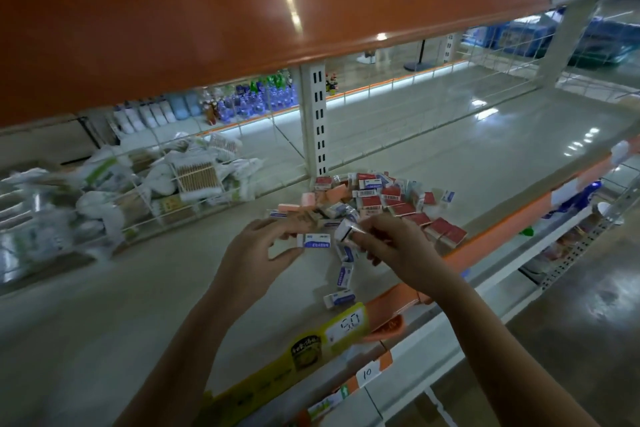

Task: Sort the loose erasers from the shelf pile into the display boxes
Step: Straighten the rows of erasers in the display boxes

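A pile of loose erasers [377,199] lies on the pale shelf [145,291], with red-sleeved, white-and-blue and pink ones mixed. My left hand [258,248] grips a white-and-blue eraser [314,240] between thumb and fingers. My right hand [391,243] pinches another white eraser [346,230], tilted, just to the right of the first. A few white-and-blue erasers [343,276] lie in a loose line below my hands, one [339,299] near the shelf's front edge. No display box is clearly in view.
A wire divider [166,215] on the left fences off white packets and cotton swab boxes [197,177]. An upright slotted post [317,121] stands behind the pile. An orange shelf [242,0] overhangs above. Price tags [346,326] line the front edge.
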Tool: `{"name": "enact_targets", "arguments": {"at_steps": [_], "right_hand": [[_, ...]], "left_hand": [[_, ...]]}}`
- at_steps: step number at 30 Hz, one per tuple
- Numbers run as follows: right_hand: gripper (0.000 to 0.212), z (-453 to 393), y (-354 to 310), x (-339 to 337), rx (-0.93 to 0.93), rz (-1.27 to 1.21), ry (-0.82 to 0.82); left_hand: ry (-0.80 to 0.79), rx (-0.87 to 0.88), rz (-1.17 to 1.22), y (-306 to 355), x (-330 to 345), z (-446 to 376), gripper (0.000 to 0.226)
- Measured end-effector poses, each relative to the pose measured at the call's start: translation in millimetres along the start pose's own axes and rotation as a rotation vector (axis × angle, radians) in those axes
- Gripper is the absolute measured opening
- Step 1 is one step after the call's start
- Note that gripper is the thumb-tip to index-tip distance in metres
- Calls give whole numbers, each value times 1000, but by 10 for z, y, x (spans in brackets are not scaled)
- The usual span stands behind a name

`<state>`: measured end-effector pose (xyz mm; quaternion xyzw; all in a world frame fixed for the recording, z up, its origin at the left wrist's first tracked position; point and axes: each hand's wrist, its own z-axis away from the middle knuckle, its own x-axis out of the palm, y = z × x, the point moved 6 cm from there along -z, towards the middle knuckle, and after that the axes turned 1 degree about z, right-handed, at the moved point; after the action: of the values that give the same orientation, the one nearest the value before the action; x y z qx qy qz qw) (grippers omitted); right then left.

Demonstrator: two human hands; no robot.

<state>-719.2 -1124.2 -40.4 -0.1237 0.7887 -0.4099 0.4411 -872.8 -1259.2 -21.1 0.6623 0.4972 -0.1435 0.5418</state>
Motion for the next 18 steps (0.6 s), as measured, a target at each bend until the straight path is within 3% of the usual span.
{"name": "enact_targets", "arguments": {"at_steps": [8,18], "right_hand": [[17,-220,-562,678,-30,-254,-314],[9,-266,-1582,2032,-175,-186,-589]], "left_hand": [[77,-139,43,-243,-673,639,41],[201,-359,-127,-708,-1750,1952,44]]}}
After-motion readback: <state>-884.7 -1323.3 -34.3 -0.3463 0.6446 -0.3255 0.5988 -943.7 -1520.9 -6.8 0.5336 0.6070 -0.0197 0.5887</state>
